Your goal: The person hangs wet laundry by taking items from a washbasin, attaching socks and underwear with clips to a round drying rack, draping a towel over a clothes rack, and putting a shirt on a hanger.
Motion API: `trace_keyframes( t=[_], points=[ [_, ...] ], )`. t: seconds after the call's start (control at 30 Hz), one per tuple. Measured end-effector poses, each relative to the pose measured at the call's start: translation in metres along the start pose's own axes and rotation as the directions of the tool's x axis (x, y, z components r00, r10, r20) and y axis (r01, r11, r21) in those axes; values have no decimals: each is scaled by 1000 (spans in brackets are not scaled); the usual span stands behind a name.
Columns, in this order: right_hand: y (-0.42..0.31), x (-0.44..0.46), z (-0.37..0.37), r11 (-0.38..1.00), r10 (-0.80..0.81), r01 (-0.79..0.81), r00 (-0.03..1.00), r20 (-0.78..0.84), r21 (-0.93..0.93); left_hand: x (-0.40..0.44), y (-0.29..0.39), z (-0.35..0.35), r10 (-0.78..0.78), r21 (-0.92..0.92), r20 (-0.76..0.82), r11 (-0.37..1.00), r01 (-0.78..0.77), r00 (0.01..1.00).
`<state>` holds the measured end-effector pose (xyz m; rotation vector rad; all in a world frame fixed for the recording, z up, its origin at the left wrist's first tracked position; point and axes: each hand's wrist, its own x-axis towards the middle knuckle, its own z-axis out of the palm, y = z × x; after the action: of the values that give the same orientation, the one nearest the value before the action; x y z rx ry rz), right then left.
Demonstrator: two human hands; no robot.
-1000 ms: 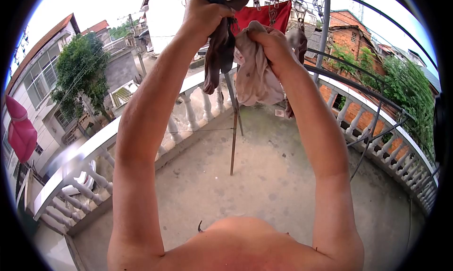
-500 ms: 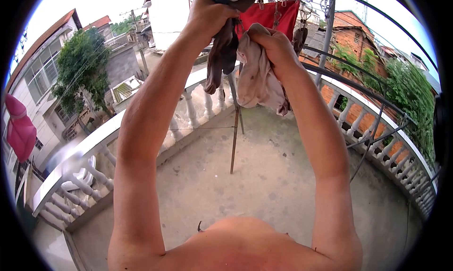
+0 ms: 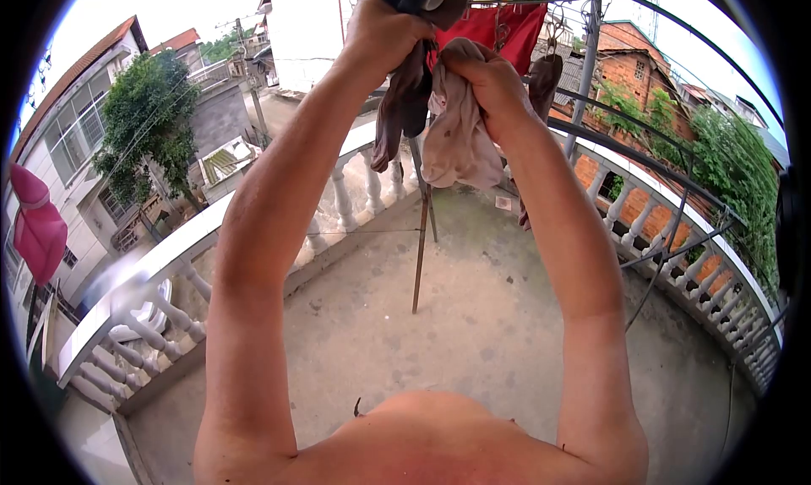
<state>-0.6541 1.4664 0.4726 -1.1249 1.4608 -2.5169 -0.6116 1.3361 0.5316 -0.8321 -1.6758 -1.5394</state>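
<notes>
My left hand [image 3: 384, 33] is raised at the top of the view, its fingers closed around a bunch of dark socks [image 3: 399, 117] that dangles below it. More dark cloth bulges above that hand. My right hand [image 3: 498, 88], beside it, grips a pale, stained sock [image 3: 460, 147] hanging limp from the fingers. The fingertips of both hands are partly hidden by cloth. Just behind my hands hangs a red cloth [image 3: 517, 33], and a brown sock [image 3: 545, 84] hangs to the right of my right hand.
Metal clips [image 3: 553, 29] hang from a wire ring at the top. A metal pole [image 3: 583, 79] rises on the right, and a thin rusty post [image 3: 420, 265] stands ahead. A white balustrade [image 3: 245, 206] borders the concrete floor [image 3: 456, 333]. Pink cloth [image 3: 38, 231] hangs at far left.
Both hands have shifted slightly to the right in view. The pale sock hangs narrower, and the brown sock beside my right hand shows more fully.
</notes>
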Motion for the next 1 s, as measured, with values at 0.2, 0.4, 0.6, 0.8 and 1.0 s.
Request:
trace_keyframes(
  t=[0.2,0.4,0.6,0.8,1.0],
  points=[
    [4,0,-3,998,50,-49,999,-22,24,1,1,1,73,113,-32,991,-69,997],
    [2,0,-3,997,64,-61,996,-68,41,-2,4,5,123,226,-122,970,-93,985],
    [4,-3,-4,998,52,-51,998,-18,23,1,-1,-2,36,159,-56,987,-26,998],
    [6,3,-6,999,45,-45,999,16,16,3,-7,-4,73,121,-19,990,-71,997],
    [11,8,-9,992,95,-96,995,10,87,5,-20,-2,99,-189,35,978,-90,994]
  ],
)
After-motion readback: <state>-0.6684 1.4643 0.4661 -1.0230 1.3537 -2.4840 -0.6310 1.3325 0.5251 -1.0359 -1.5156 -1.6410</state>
